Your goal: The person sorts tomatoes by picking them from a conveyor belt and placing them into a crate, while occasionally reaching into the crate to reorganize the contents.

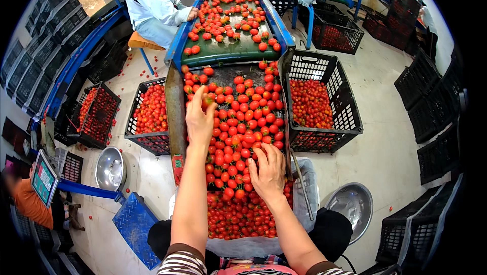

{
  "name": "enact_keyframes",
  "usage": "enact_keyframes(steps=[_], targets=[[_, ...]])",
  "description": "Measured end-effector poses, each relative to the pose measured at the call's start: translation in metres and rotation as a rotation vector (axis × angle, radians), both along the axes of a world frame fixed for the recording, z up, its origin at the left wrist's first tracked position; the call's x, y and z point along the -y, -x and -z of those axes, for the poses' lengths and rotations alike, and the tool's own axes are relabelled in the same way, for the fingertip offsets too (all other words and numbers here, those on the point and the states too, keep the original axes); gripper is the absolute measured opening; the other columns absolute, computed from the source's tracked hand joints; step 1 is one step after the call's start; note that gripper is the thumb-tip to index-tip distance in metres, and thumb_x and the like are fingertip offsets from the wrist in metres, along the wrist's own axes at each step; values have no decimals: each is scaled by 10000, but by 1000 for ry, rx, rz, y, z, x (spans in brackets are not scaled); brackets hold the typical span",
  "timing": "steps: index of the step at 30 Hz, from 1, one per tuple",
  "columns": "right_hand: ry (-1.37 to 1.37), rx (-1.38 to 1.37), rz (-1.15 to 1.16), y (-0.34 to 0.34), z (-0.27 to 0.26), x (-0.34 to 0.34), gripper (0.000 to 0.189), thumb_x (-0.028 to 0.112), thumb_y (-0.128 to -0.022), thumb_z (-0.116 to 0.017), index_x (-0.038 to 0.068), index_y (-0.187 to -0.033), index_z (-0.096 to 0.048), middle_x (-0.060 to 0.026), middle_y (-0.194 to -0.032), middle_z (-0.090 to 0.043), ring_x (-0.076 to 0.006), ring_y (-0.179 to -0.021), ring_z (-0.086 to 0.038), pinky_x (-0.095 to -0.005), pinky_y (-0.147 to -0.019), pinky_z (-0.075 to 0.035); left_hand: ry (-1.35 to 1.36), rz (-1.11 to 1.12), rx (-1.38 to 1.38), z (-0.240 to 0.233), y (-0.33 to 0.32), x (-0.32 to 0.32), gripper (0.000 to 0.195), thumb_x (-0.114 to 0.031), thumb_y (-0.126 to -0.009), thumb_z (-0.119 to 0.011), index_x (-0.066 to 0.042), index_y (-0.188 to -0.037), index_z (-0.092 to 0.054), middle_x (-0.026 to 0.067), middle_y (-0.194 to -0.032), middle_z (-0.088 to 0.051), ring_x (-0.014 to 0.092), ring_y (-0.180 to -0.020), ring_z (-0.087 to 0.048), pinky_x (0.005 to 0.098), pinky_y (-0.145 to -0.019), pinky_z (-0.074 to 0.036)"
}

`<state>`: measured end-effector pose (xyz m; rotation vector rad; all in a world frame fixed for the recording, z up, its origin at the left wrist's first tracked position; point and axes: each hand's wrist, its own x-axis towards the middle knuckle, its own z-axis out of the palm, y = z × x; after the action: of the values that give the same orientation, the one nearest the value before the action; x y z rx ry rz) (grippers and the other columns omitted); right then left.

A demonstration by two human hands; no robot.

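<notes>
My left hand (199, 123) is over the left side of a metal chute (251, 73), its thumb and forefinger around a blurred, partly green cherry tomato (207, 102). My right hand (269, 170) rests with parted fingers on the lower right of a layer of red cherry tomatoes (241, 128), many with green calyxes. Below the chute's lower edge, a container lined with clear plastic (243, 247) holds many more cherry tomatoes (241, 214) between my forearms.
A green conveyor belt (228, 56) carries tomatoes beyond the chute, with two people beside it. Black crates (344, 111) (148, 142) of tomatoes flank the chute. Steel bowls (110, 168) (350, 210) and a blue platform scale (137, 229) are on the floor.
</notes>
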<state>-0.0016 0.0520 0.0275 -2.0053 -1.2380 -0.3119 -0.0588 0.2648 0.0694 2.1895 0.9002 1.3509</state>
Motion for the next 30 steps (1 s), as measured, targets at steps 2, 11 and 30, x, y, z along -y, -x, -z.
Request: enact_keyframes(steps=[2,11,30], targets=[[24,-5,8,-3,1,1,333,201,-837,-647,38,-1120,-583,-127,-1205,-486,-302,-1164,-440,-459,-997,-348,227,106,145,-12,1,25,594,-14,-744,-739,-91,-1283,-501,89,-1073,-644,167,-960,-618,306,-798,-501],[-6,16,0,-5,3,0,318,197,-839,-644,38,-1109,-588,-123,-1191,-491,-299,-1163,-438,-450,-991,-353,578,534,-385,-47,71,86,268,-4,-698,-762,-27,-949,-673,3,-888,-647,70,-762,-563,241,-667,-473],[36,-103,47,0,3,-3,496,336,-909,-557,57,-1313,-490,-246,-1410,-342,-411,-1343,-271,-518,-1086,-265,-160,59,-742,27,13,65,545,-472,-914,-487,-237,-1400,-414,65,-1497,-307,349,-1410,-164,655,-1075,-88]])
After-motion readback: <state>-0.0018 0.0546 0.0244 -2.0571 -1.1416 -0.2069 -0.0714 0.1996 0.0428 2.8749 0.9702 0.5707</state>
